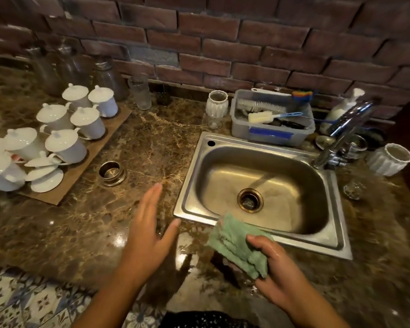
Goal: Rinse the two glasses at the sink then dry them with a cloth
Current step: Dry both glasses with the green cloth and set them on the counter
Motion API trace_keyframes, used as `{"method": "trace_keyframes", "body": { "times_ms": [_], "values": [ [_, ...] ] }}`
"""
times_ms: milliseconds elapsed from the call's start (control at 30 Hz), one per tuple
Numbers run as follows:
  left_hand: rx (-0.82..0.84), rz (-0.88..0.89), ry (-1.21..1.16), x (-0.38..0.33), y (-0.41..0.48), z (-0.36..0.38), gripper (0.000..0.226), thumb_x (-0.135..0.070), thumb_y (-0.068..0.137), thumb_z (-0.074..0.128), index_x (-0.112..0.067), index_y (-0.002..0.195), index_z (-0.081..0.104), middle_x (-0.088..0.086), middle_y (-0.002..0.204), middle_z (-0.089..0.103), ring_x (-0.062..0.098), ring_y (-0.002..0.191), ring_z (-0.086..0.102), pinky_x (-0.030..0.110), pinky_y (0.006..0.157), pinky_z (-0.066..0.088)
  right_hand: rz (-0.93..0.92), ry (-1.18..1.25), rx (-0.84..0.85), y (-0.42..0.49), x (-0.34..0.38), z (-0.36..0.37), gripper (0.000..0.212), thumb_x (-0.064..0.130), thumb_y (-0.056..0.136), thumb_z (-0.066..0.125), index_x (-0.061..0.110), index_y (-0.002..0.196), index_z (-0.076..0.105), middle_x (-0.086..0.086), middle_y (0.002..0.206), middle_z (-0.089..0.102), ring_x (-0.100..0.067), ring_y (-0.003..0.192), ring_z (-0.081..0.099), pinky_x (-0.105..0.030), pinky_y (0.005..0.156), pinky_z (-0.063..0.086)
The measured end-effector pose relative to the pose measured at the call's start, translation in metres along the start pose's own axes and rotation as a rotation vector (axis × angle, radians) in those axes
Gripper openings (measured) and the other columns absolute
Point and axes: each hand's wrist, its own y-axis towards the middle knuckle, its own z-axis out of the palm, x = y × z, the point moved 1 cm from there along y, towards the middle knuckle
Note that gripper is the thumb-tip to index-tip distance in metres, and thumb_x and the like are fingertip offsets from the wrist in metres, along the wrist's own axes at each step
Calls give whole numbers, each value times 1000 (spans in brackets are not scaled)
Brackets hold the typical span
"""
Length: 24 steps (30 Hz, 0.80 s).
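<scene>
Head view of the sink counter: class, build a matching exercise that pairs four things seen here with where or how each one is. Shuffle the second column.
Column one:
1 green cloth
2 white lidded cups
3 grey tub
4 left hand

Column two:
a behind the sink, holding brushes
b open above the counter
c gripped by the right hand
d on a brown board, far left

Pairs: 1-c, 2-d, 3-a, 4-b
</scene>
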Motion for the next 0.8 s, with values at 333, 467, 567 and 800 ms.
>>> {"method": "trace_keyframes", "body": {
  "times_ms": [333,467,567,800],
  "values": [
    [590,474,117,-164,-2,163,64,-62,100,20,-23,132,60,-3,119,61,13,111,57,37,97,45,-24,164,0,-64,59,-104,102,-3,33,85,-8,130,55,-35,115,63,-45,99,67,-57,89,54],
    [765,539,143,-206,9,228,60,-61,99,24,-23,129,59,-2,116,62,12,108,57,34,96,45,-64,298,-15,-82,86,-162,83,-4,49,71,-6,131,57,-38,125,59,-47,105,66,-59,94,52],
    [957,571,161,-232,25,280,46,-50,104,35,-19,129,60,1,123,64,12,111,57,32,97,43,-130,358,-47,-92,106,-204,68,-1,60,65,-7,127,60,-37,127,60,-48,111,64,-58,95,52],
    [1053,609,416,-279,85,378,50,-46,98,56,-22,141,48,4,131,52,19,116,55,37,97,47,-203,543,-188,-102,153,-292,54,-2,70,56,-2,123,66,-33,125,64,-51,111,63,-63,90,51]
  ]
}}
